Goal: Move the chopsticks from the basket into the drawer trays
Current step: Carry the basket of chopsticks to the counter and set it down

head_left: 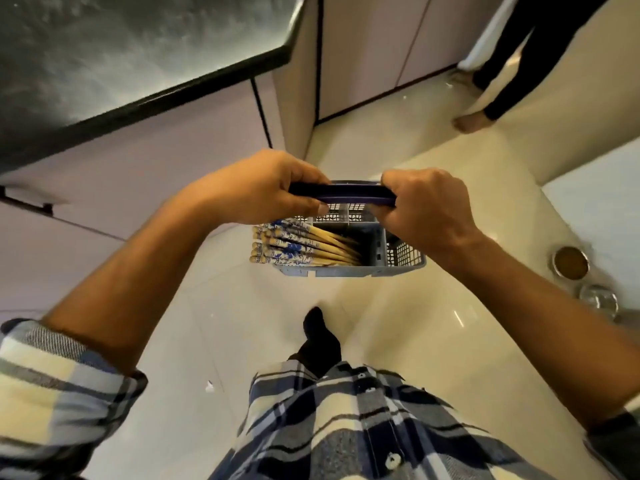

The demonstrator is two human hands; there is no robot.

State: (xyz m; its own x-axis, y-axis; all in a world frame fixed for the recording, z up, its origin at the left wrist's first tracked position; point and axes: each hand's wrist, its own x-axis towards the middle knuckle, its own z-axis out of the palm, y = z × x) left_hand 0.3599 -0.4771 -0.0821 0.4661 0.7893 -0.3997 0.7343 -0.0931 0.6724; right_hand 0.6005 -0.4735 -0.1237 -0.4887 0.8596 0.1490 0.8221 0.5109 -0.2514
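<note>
Looking down from head height: at far left, a dark stone countertop point(138, 46) over pale cabinet fronts point(156, 150); below these, a rolled checked sleeve point(52, 386) on the left forearm. Left hand point(263, 188) curled round the left end of a dark blue handle point(341, 195), thumb underneath. Hanging from the handle, clear of the glossy tiled floor point(398, 323), a grey mesh basket point(381, 265) divided into compartments. Chopsticks point(294, 247) (blue-and-white patterned tops, plain wooden shafts) lie bundled in its near-left compartment, tops leaning out over the left rim. Right hand point(426, 209) wrapped round the right end of the same handle, fingers closed on it. At right, two round metal bowls point(571, 263) on the floor; at upper right, another person's legs point(502, 81) beside tall cabinet doors
</note>
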